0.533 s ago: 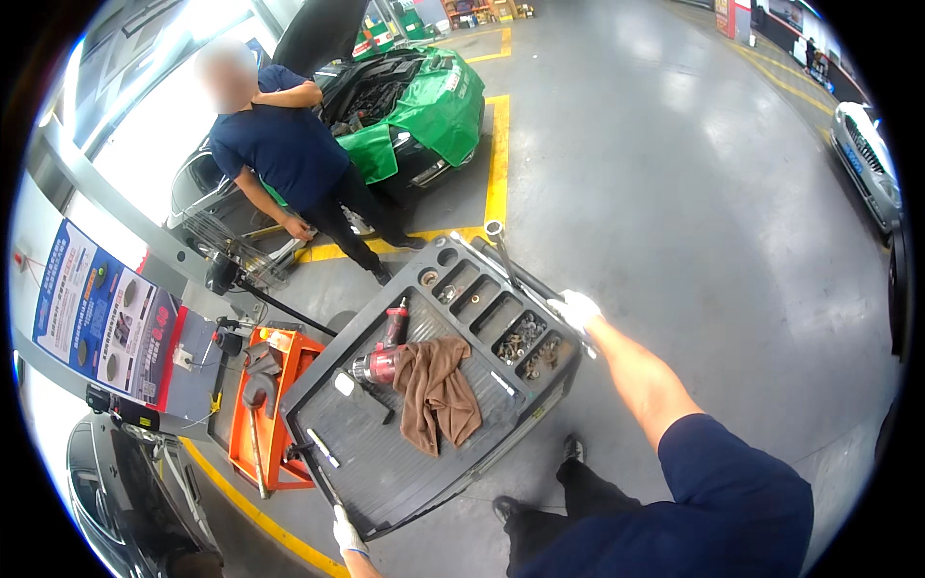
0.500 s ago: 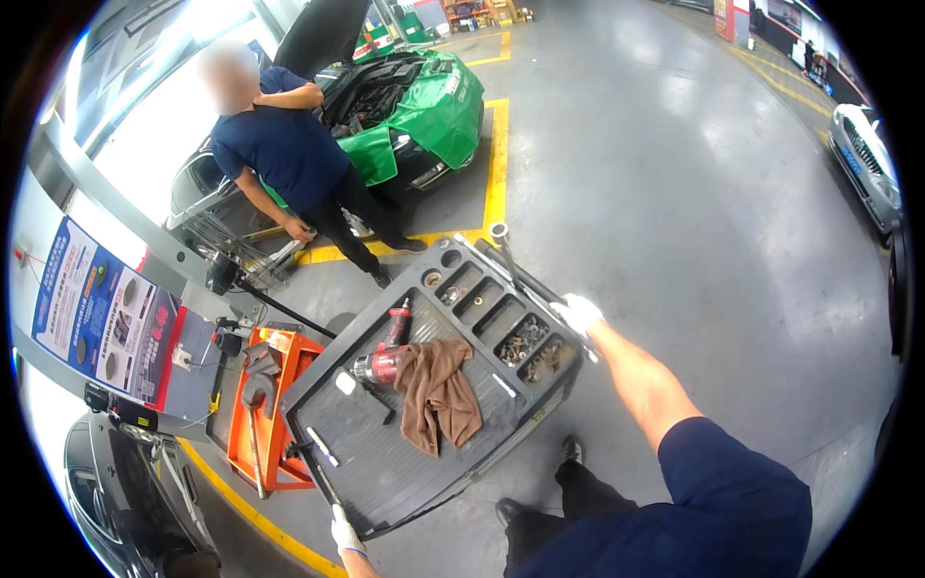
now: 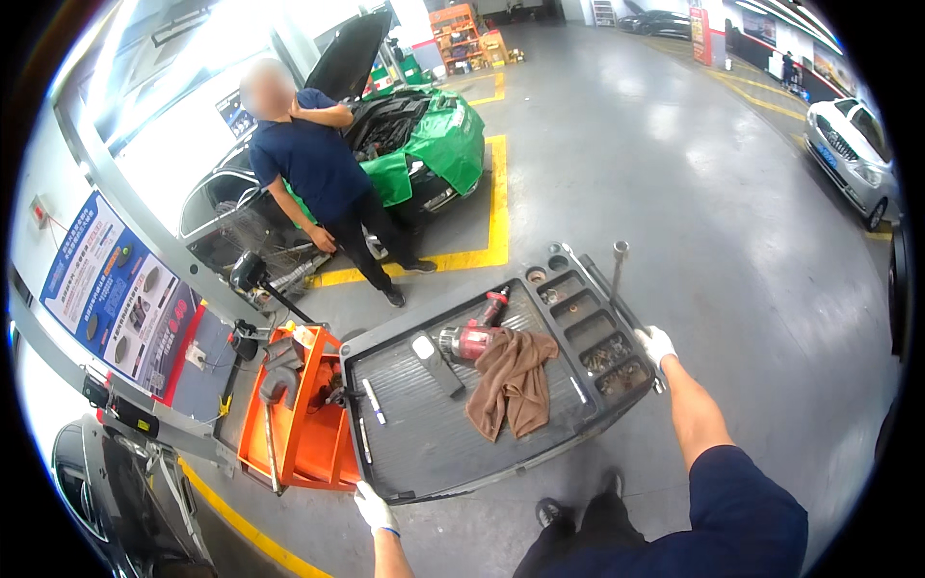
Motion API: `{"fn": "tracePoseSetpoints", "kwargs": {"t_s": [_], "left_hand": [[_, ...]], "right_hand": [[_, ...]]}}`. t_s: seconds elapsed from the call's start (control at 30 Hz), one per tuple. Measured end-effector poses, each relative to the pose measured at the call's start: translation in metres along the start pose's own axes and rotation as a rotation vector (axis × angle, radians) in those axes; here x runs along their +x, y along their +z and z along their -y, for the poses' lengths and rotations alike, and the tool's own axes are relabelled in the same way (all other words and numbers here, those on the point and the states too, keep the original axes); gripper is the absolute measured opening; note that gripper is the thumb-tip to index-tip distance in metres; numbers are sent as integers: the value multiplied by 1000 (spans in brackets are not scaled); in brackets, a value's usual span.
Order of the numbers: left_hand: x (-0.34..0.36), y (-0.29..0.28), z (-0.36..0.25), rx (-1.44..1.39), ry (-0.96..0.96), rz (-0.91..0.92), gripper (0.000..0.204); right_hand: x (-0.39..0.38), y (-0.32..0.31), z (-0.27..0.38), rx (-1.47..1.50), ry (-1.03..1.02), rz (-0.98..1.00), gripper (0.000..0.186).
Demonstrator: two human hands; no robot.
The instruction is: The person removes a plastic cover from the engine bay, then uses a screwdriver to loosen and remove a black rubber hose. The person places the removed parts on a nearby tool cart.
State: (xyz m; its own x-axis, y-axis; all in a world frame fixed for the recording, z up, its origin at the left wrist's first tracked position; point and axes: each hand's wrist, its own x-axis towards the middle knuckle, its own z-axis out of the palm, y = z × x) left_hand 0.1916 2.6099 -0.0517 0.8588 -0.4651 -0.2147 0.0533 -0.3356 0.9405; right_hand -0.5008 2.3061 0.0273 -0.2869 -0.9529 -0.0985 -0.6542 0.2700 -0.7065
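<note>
Evidently, the left hand (image 3: 376, 508) and right hand (image 3: 656, 346) rest apart on opposite sides of the black cart (image 3: 409, 458), grip unclear. Bumping the orange cart (image 3: 318, 438) could roll the drill (image 3: 468, 343).

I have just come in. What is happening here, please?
The left hand is at the near left corner of the black cart, the right hand at its right side; both are gloved in white. On the cart, a brown cloth partly hides a red tool. Beyond, another person stands beside a car, its hood up.
</note>
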Motion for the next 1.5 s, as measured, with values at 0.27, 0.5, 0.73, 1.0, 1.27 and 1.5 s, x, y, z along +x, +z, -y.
{"fn": "tracePoseSetpoints", "kwargs": {"t_s": [0.27,0.5,0.73,1.0,1.27,1.5], "left_hand": [[-78,-65,129,133,-171,75,78],[-197,-122,174,-44,-533,465,46],[-244,-185,154,11,-429,699,53],[-230,-214,154,10,-417,925,48],[-246,-185,123,99,-227,1265,48],[-342,-195,48,181,96,1031,76]], "right_hand": [[-135,7,-40,55,130,-155,57],[-264,2,-84,-55,251,-287,55],[-377,27,-85,-10,358,-372,56],[-517,42,-47,164,544,-260,69],[-626,90,-57,123,574,-505,57],[-708,106,-22,158,584,-416,56]]}}
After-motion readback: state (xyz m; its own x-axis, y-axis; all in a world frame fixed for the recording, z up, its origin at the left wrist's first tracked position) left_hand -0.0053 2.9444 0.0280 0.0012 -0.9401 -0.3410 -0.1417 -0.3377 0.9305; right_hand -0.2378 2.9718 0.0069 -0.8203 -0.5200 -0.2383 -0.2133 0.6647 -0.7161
